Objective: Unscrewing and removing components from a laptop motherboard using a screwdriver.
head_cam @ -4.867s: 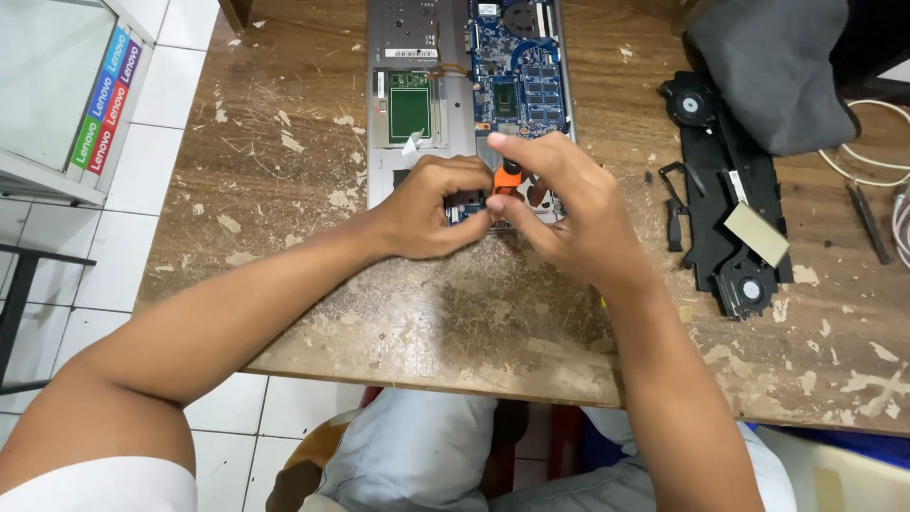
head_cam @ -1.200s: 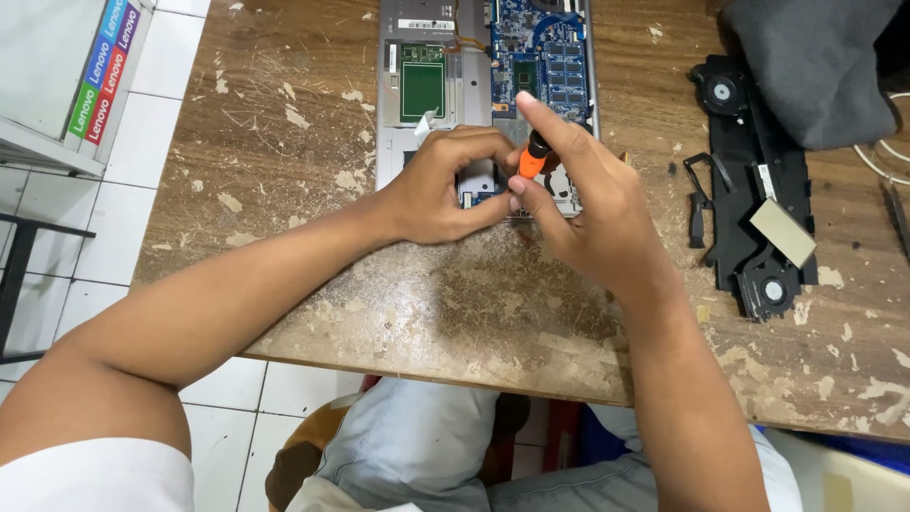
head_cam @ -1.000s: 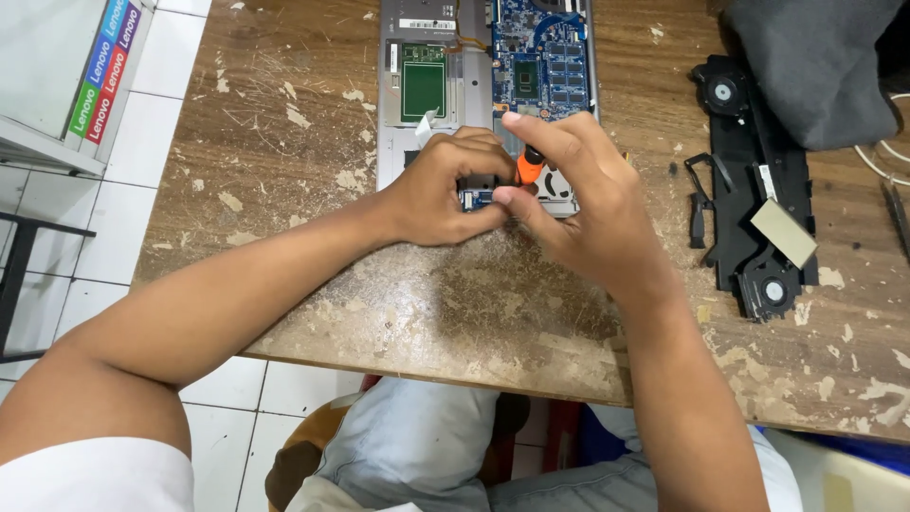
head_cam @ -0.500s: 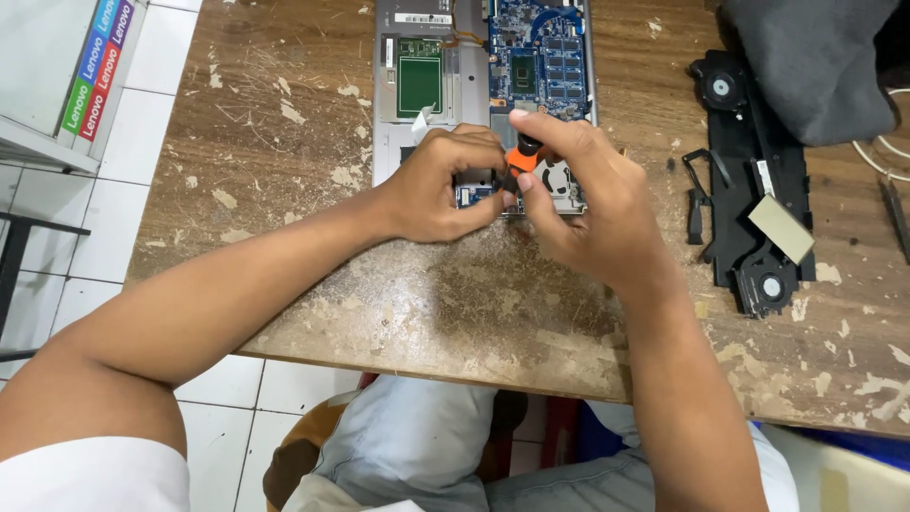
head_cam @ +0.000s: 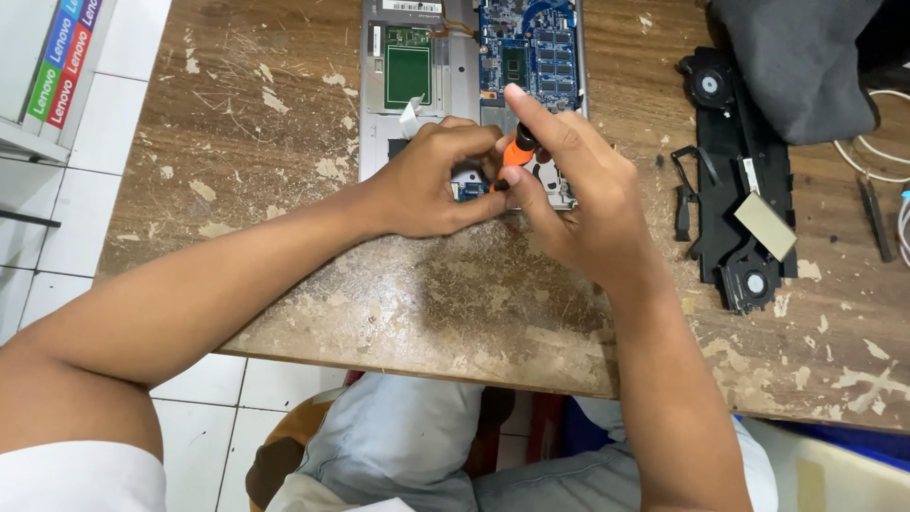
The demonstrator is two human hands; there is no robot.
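Tiled floor (head_cam: 57, 237): white tiles at the far left, beside the table's edge.
Wooden table (head_cam: 284, 142): worn brown top with flaking pale patches; everything else lies on it.
Green board (head_cam: 409, 74): sits in the left half of the opened laptop, above the left hand and apart from it.
Opened laptop (head_cam: 464, 85): grey chassis with its inner side up, at the table's far middle; both hands meet over its near edge.
Left hand (head_cam: 431, 180): curled, fingers bent down and pressed onto a small blue part at the laptop's near edge; thumb tip close against the right hand.
Small blue part (head_cam: 471, 190): just under the left fingertips, mostly hidden, between the two hands.
Screwdriver (head_cam: 518, 152): orange and black handle, upright and slightly tilted, tip down beside the blue part; it lies between the hands, directly right of the left knuckles.
Right hand (head_cam: 573, 204): closed around the screwdriver, forefinger stretched along its top, thumb pinching from below.
Blue circuit board (head_cam: 531, 52): fills the laptop's right half, just above the right forefinger.
Black fan assembly (head_cam: 735, 180): lies well to the right of the right hand, two round fans at its ends.
Dark cloth (head_cam: 806, 66): at the top right, overlapping the assembly's far end.
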